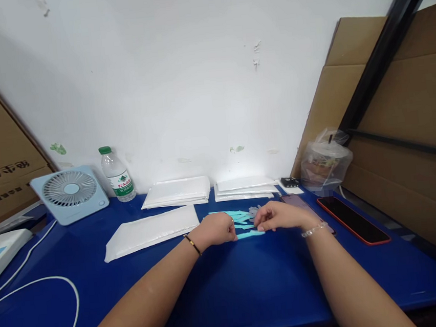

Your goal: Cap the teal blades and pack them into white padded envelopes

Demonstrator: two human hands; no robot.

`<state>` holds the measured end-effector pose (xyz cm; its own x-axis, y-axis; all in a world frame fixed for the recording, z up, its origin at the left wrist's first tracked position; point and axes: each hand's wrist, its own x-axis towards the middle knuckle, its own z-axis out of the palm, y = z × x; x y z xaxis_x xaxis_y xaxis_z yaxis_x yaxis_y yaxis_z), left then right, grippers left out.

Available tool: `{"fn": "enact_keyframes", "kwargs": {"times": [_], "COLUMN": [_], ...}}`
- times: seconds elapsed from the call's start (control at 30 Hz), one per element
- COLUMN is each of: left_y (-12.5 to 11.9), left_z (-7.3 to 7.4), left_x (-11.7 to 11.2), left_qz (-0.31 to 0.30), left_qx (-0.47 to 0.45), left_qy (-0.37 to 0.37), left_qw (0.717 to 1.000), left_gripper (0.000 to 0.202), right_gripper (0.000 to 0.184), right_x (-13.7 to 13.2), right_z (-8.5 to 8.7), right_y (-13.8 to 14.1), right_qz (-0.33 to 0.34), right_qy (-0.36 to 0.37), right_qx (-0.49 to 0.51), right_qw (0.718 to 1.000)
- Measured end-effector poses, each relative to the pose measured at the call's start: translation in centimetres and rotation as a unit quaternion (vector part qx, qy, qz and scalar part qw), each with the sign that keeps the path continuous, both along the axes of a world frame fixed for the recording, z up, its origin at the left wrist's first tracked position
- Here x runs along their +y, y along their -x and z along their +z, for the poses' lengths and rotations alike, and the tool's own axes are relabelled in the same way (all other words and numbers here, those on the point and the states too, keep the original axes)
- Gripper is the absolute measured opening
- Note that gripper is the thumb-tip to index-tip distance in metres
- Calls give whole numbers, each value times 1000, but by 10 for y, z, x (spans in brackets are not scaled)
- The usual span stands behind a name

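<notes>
A slim turquoise stick (250,234), shaped like a small razor handle, lies level between my hands. My left hand (218,228) is closed, pinching its left end. My right hand (279,215) has thumb and fingers pinched together at its right end, touching it. Just behind them, several similar turquoise sticks (239,215) lie loosely side by side on the blue table (253,293). Small translucent greyish pieces (253,211) are heaped next to these, partly hidden by my right hand.
White padded envelopes (176,192) and another stack (245,186) lie by the wall; a single envelope (151,231) is at left. Around them are a fan (70,193), bottle (118,175), white cable (73,285), red-edged phone (354,219), and bagged cup (323,161).
</notes>
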<state>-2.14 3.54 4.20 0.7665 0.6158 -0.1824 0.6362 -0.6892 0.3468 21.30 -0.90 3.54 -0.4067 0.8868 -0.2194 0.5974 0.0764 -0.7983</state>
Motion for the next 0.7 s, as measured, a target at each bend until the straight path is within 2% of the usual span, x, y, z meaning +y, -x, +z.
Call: {"fn": "enact_keyframes", "kwargs": {"times": [0.13, 0.3, 0.4, 0.5, 0.6, 0.7], "left_y": [3, 17, 33, 45, 47, 45], "left_z": [0, 4, 2, -3, -9, -11], "left_x": [12, 23, 26, 25, 22, 18], "left_qz": [19, 28, 57, 85, 101, 97], "left_qx": [-22, -82, -149, -180, -219, -259], "left_qy": [-15, -28, 17, 78, 43, -3], "left_qw": [999, 996, 987, 977, 970, 961], "left_gripper": [15, 12, 16, 20, 24, 36], "right_gripper": [36, 36, 41, 36, 38, 43], "right_x": [4, 8, 9, 10, 12, 13], "right_z": [-8, -7, -4, -3, -5, -8], "right_y": [4, -5, -8, -3, 5, 13], "right_qz": [-36, -105, -168, -208, -229, -223], "right_qy": [15, -48, -115, -156, -161, -142], "right_qx": [58, 117, 154, 170, 195, 225], "right_qw": [998, 986, 967, 951, 940, 938]}}
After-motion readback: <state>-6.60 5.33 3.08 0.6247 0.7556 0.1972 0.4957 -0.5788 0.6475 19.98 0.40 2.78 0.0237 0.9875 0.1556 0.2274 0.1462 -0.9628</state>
